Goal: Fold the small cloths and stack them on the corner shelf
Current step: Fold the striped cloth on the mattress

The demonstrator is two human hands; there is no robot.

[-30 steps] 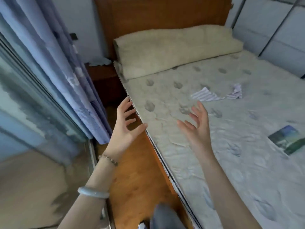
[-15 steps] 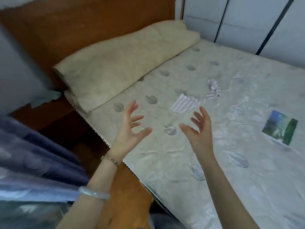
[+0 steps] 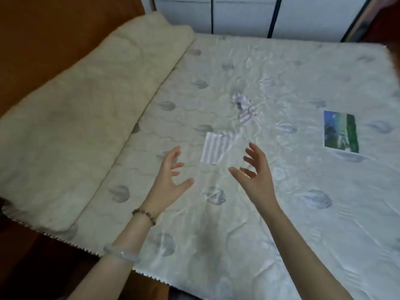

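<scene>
Two small striped cloths lie on the mattress. The nearer cloth is spread mostly flat, just beyond my fingertips. The farther cloth is crumpled, a little behind it. My left hand hovers open, palm facing right, to the near left of the flat cloth. My right hand hovers open, palm facing left, to its near right. Neither hand touches a cloth. No corner shelf shows in this view.
A rolled cream blanket lies along the left side of the bed against a wooden headboard. A printed picture label sits on the mattress at right. Pale wardrobe panels stand behind the bed.
The view has swung right, away from the curtain and window, and now centres on the bed. Both open hands have moved over the mattress, closer to the flat striped cloth.
</scene>
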